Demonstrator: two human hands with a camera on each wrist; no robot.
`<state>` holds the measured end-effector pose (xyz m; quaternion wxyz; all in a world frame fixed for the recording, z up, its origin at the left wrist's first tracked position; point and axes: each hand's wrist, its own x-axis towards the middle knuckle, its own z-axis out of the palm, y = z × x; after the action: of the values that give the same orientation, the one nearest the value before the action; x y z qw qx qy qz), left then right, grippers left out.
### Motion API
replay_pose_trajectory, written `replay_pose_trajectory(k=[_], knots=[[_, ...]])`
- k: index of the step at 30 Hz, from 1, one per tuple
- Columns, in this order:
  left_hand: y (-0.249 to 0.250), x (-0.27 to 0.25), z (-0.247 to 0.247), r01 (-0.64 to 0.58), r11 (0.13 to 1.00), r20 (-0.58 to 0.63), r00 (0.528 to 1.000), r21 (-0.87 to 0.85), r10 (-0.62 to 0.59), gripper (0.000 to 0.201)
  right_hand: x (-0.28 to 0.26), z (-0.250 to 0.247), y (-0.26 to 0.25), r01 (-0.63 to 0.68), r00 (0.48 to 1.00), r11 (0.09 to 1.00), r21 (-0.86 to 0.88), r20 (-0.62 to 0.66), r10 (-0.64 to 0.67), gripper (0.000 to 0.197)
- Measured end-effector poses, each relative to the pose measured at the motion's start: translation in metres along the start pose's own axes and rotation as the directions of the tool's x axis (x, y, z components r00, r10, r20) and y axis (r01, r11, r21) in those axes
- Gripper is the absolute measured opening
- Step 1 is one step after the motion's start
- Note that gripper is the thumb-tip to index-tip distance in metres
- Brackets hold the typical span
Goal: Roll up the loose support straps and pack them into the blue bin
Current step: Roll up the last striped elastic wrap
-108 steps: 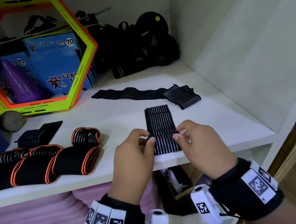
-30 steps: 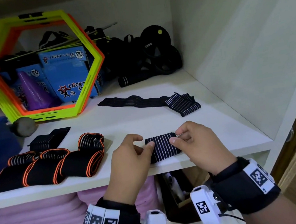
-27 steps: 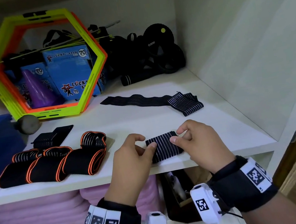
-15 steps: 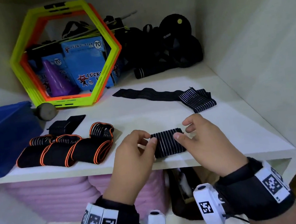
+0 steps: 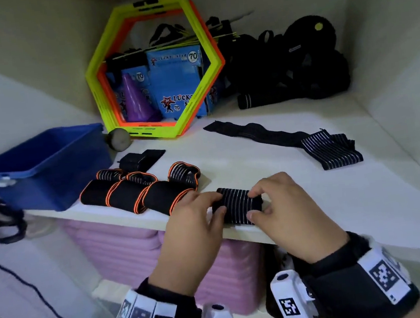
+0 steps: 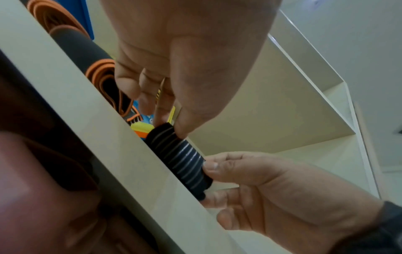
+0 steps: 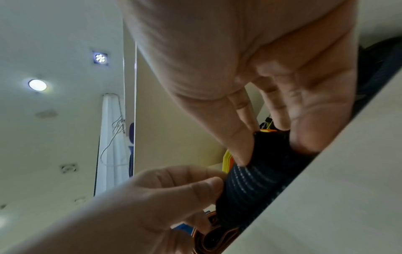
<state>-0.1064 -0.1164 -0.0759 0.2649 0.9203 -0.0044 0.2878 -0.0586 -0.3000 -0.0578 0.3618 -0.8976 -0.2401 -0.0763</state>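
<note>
A black strap with grey stripes [image 5: 237, 205] lies rolled into a short cylinder at the shelf's front edge [image 5: 142, 222]. My left hand [image 5: 219, 204] pinches its left end and my right hand [image 5: 251, 204] pinches its right end. The left wrist view shows the roll [image 6: 178, 155] against the shelf lip, and the right wrist view shows the same roll [image 7: 256, 180] between both thumbs. The blue bin [image 5: 52, 167] stands at the shelf's left end. A long loose strap [image 5: 278, 136] lies unrolled behind, with its striped end bunched.
Orange-trimmed rolled straps [image 5: 141, 192] and a small black strap [image 5: 140, 157] lie between the bin and my hands. Hexagon rings [image 5: 104, 92], blue boxes, a purple cone [image 5: 137, 101], a grey ball [image 5: 118, 142] and black gear [image 5: 298, 67] fill the back. Pink mats [image 5: 124, 250] sit below.
The flat strap has been rolled up into a compact roll between my hands. The head view has swung left, bringing the blue bin into sight.
</note>
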Motion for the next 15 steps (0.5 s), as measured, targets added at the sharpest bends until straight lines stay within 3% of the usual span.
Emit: replay_pose_trajectory(k=[4,8,11,15], knots=[[-0.027,0.010,-0.035,-0.056,0.995,-0.066,0.996,0.088,0.062,0.015,0.015,0.004,-0.023,0.049,0.995,0.982,-0.185,0.100,-0.030,0.025],[-0.078,0.030,-0.080,0.044,0.988,-0.131,0.991,0.146,-0.025,0.022,0.033,-0.010,-0.033,0.013,0.968,0.936,-0.353,0.240,0.077,0.025],[-0.119,0.041,-0.100,0.110,0.967,-0.064,0.993,0.231,-0.097,0.037,0.055,-0.019,-0.035,0.009,0.946,0.845,-0.535,0.278,0.167,0.024],[-0.153,0.041,-0.104,0.055,0.969,0.106,0.991,0.242,-0.083,0.050,0.103,-0.019,-0.039,-0.014,0.914,0.729,-0.684,0.287,0.287,0.026]])
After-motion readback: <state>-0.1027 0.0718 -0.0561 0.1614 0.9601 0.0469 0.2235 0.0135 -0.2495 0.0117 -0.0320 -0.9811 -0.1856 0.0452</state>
